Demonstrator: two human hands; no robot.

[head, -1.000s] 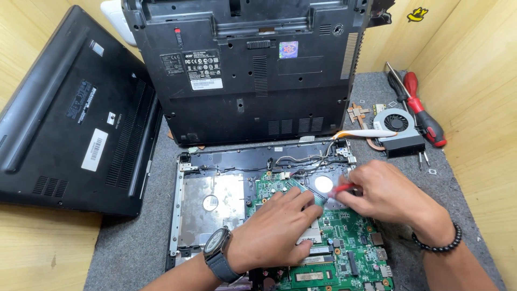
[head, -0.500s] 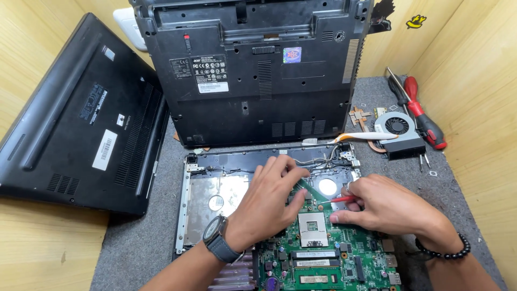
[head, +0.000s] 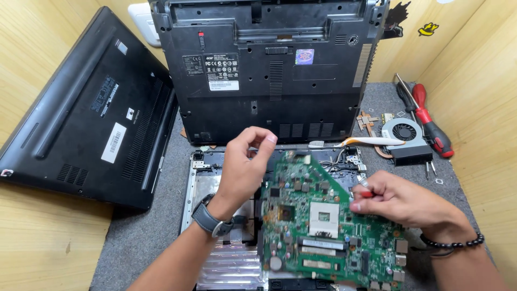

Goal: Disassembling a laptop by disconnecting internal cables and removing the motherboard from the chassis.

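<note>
Green motherboard [head: 328, 215] sits tilted over the opened laptop base [head: 215, 188], near the desk's front edge, its upper-left corner raised clear of the chassis. Left hand [head: 245, 167] pinches that raised edge w/ fingers closed on it, prob. to keep the board lifted off the frame; a dark watch [head: 211, 220] sits on that wrist. Right hand [head: 398, 200] rests on the board's right side, fingers clamped on a small red-handled tool [head: 365, 193], tip hidden, can't tell what it touches.

Behind, a black bottom cover [head: 269, 70] leans upright at the desk's back edge. Another black laptop [head: 91, 113] lies underside-up at the left edge. Fan w/ copper heat pipe [head: 401, 137] lies near the back right corner, red screwdrivers [head: 428, 116] just beside it, out of the way but in reach. Grey mat [head: 151, 226] covers the desk.
</note>
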